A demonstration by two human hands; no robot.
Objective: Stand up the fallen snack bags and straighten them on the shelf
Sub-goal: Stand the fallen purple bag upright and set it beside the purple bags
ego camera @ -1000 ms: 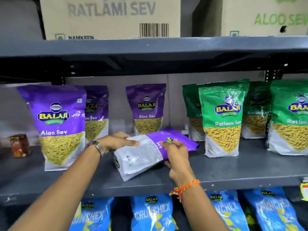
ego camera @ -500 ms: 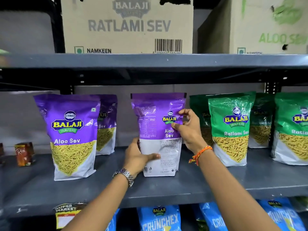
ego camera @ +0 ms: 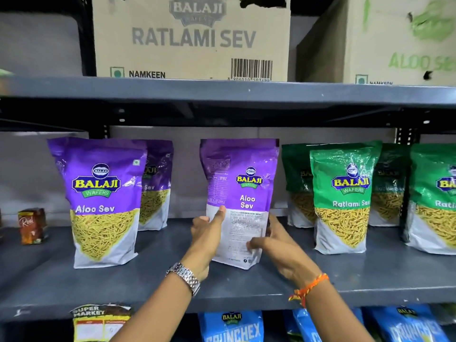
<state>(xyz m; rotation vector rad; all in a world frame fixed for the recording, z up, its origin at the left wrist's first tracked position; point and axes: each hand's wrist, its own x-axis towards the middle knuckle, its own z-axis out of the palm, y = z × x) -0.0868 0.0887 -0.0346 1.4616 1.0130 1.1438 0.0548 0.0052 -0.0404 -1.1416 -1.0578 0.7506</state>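
Note:
A purple Aloo Sev bag [ego camera: 243, 183] stands upright on the grey shelf [ego camera: 160, 280], its back panel facing me. My left hand [ego camera: 207, 236] presses its lower left edge with the thumb on the white panel. My right hand [ego camera: 274, 240] grips the lower right edge. Two more purple Aloo Sev bags stand at the left, one in front [ego camera: 101, 201] and one behind it [ego camera: 158, 183]. Several green Ratlami Sev bags [ego camera: 343, 198] stand upright at the right.
A small brown packet [ego camera: 32, 225] sits at the shelf's far left. Cardboard cartons [ego camera: 192, 38] rest on the shelf above. Blue Crunchex bags [ego camera: 232, 327] fill the shelf below, and a price label [ego camera: 98, 322] hangs from the front edge.
The bag went from lying flat to standing upright. My right hand dropped from the bag's upper middle to its lower right edge, and my left hand shifted up its left side.

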